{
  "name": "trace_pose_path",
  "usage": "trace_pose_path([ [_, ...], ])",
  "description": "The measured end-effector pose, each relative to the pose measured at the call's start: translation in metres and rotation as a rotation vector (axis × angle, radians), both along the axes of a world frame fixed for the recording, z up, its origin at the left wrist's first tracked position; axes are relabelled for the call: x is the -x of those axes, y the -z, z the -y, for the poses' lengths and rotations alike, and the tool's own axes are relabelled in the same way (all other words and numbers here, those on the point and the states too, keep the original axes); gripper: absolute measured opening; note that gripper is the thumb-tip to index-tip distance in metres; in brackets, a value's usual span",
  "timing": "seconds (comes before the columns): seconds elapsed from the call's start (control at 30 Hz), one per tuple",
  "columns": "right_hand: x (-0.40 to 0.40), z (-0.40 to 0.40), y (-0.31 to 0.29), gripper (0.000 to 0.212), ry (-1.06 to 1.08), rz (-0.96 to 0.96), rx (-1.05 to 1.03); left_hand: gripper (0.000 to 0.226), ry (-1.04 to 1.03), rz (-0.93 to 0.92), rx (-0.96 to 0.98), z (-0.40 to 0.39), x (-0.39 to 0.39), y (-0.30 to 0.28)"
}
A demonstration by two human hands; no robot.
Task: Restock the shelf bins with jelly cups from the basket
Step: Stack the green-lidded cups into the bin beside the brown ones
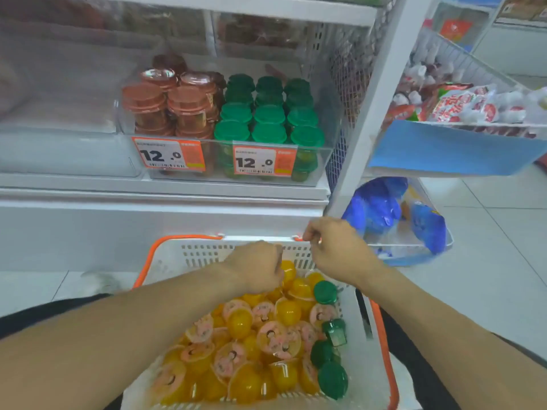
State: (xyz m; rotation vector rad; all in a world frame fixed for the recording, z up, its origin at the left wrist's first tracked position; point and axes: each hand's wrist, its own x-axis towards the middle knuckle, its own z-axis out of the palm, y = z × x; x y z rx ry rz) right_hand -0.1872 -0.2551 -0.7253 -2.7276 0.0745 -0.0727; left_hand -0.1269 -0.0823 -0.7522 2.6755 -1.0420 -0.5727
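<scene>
White shop shelving ahead, bins (225, 137) at 12 o'clock. Jelly cups (236, 344) heaped in basket (165, 258) below left hand (257, 266), nearer, grip curled, contents hidden. Right hand (334, 247) pinching basket handle (299, 238) at 1 o'clock.

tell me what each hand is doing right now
Left hand: fingers curled down among the yellow jelly cups; grip hidden.
Right hand: curled, pinching something small, unclear.

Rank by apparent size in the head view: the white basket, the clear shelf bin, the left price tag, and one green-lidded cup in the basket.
1. white basket, though it is nearest the camera
2. clear shelf bin
3. left price tag
4. green-lidded cup
</scene>
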Motion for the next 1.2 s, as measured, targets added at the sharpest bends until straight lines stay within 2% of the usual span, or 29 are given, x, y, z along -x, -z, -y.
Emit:
trace_pose_path([
  [0.07,0.030,0.003,0.054,0.024,-0.068,-0.509,0.068,0.022,-0.020,-0.200,-0.157,0.000,0.022,0.042],
  [0.1,0.047,0.005,0.077,0.022,-0.097,-0.674,0.093,0.022,-0.045,-0.279,-0.183,0.000,0.036,0.060],
  [0.13,0.063,0.006,0.095,0.021,-0.119,-0.759,0.124,0.021,-0.077,-0.340,-0.180,0.001,0.051,0.078],
  [0.2,0.091,0.011,0.119,0.035,-0.148,-0.807,0.197,0.024,-0.151,-0.426,-0.129,0.006,0.078,0.107],
  [0.27,0.113,0.015,0.134,0.054,-0.186,-0.830,0.229,0.015,-0.174,-0.475,-0.076,0.012,0.098,0.129],
  [0.33,0.131,0.015,0.148,0.063,-0.192,-0.855,0.205,0.010,-0.164,-0.492,-0.082,0.016,0.109,0.141],
  [0.4,0.139,0.013,0.160,0.066,-0.169,-0.864,0.189,0.010,-0.187,-0.494,-0.066,0.018,0.113,0.148],
  [0.47,0.140,0.012,0.168,0.064,-0.137,-0.850,0.173,0.023,-0.225,-0.488,-0.042,0.021,0.114,0.153],
  [0.57,0.134,0.014,0.162,0.051,-0.124,-0.803,0.117,0.026,-0.246,-0.452,0.035,0.028,0.114,0.159],
  [0.63,0.126,0.020,0.150,0.044,-0.098,-0.727,0.051,0.026,-0.215,-0.354,0.070,0.032,0.117,0.162],
  [0.73,0.109,0.035,0.123,0.042,0.033,-0.577,-0.138,0.036,-0.121,-0.203,0.112,0.038,0.126,0.170],
  [0.83,0.095,0.054,0.099,0.035,0.293,-0.478,-0.415,0.052,-0.041,-0.121,0.037,0.048,0.134,0.180],
  [0.9,0.089,0.064,0.092,0.030,0.447,-0.456,-0.685,0.065,0.004,-0.120,-0.050,0.055,0.136,0.189],
  [1.0,0.082,0.068,0.087,0.034,0.546,-0.422,-1.022,0.080,0.060,-0.129,-0.192,0.066,0.135,0.199],
  [1.1,0.075,0.067,0.083,0.033,0.611,-0.378,-1.181,0.079,0.067,-0.163,-0.235,0.073,0.128,0.200],
  [1.2,0.070,0.063,0.082,0.037,0.617,-0.362,-1.283,0.076,0.007,-0.225,-0.160,0.071,0.122,0.196],
])
